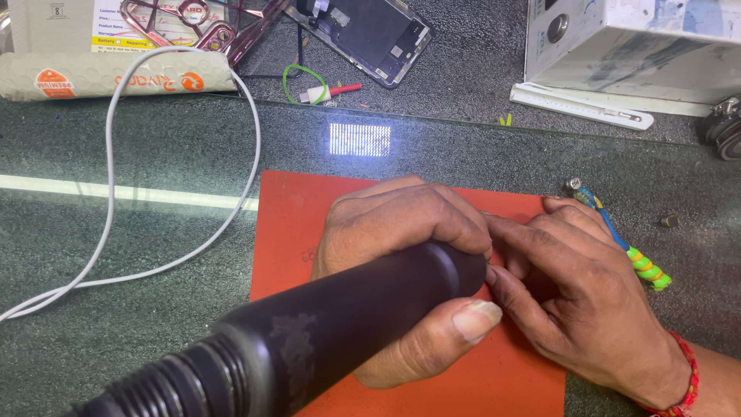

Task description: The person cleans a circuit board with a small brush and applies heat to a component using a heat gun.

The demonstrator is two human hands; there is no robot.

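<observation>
My left hand (401, 232) is wrapped around a thick black cylindrical tool (309, 340) that runs from the lower left toward the centre. The tool's tip is hidden behind my fingers. My right hand (571, 293) lies beside it, fingers pressed down on an orange mat (301, 232). Whatever sits under the fingertips is hidden. A red thread band circles my right wrist. Both hands rest over the mat on a dark glass-topped bench (154, 170).
A white cable (116, 154) loops across the left. A blue cord with green and yellow coils (644, 266) lies to the right. At the back are a dismantled phone screen (370, 31), a clear pink phone case (193, 23), a padded envelope (116, 73) and a white machine (633, 46).
</observation>
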